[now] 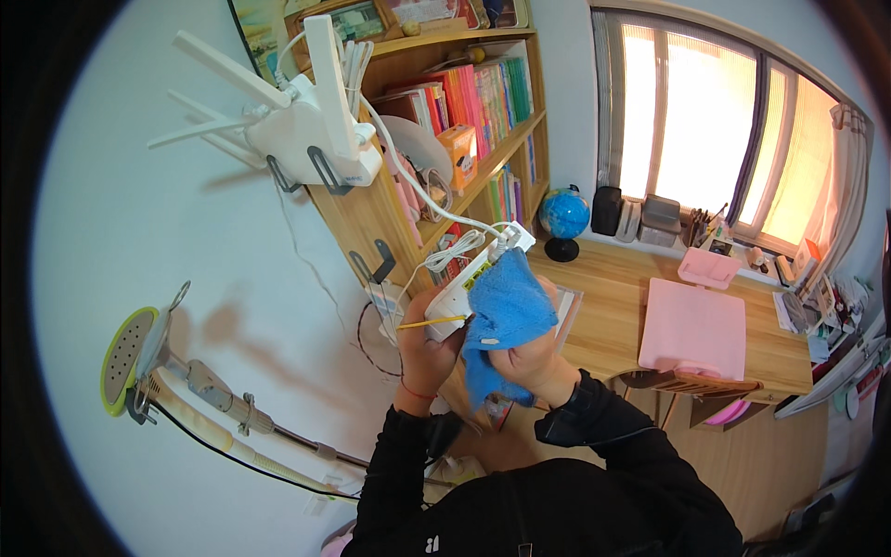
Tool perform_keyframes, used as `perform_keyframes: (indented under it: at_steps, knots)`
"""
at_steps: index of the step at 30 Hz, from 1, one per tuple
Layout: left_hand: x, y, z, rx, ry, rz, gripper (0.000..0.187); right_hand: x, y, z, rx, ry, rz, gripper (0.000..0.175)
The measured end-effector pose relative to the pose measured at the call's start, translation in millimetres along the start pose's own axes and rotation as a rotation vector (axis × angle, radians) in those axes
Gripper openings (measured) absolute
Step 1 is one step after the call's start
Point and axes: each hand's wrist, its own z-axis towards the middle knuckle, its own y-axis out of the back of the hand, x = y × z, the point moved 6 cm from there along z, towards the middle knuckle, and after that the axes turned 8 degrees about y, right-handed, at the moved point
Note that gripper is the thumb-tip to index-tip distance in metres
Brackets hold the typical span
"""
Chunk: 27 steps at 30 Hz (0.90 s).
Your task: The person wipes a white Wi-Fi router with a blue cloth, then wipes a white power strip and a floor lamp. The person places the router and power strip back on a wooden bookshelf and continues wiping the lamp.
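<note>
My left hand [422,348] grips the lower end of a white plastic network box [452,304], tilted in front of the bookcase side. Yellow ports show along its edge, and white cables are plugged in at its upper end. In my right hand [527,358] is a blue microfibre cloth [511,299], bunched over the right side of the box and hanging below it. A thin yellow strip [431,322] crosses from my left hand to the box. The cloth hides part of the box and some of my right fingers.
A white router with antennas [306,139] sits on black brackets upper left. Below it is another black bracket [383,261]. A garment steamer head [129,362] stands lower left. Behind are a wooden bookcase [487,174], a globe [564,212] and a desk [605,292] with a pink mat [691,327].
</note>
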Motion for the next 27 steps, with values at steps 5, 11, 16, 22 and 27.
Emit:
perform_keyframes:
  at_steps: [5, 11, 16, 22, 27]
  knots:
    - [-3, 0, -2, -0.002, -0.062, 0.123, 0.047, -5, 3, -3, 0.055, -0.090, -0.080, 0.025]
    - [5, -3, -2, 0.088, 0.036, -0.042, 0.048, 0, -2, 14, 0.121, -0.076, 0.020, 0.028]
    - [5, -3, 0, 0.105, -0.001, -0.052, 0.044, 16, -16, 16, 0.256, -0.043, 0.041, 0.032]
    - [2, 3, 0, 0.005, -0.033, 0.102, 0.045, -7, -15, 5, 0.347, -0.280, 0.250, 0.033]
    - [28, -7, -1, 0.096, 0.252, -0.378, 0.044, 12, -14, 15, 0.347, 0.007, 0.143, 0.029]
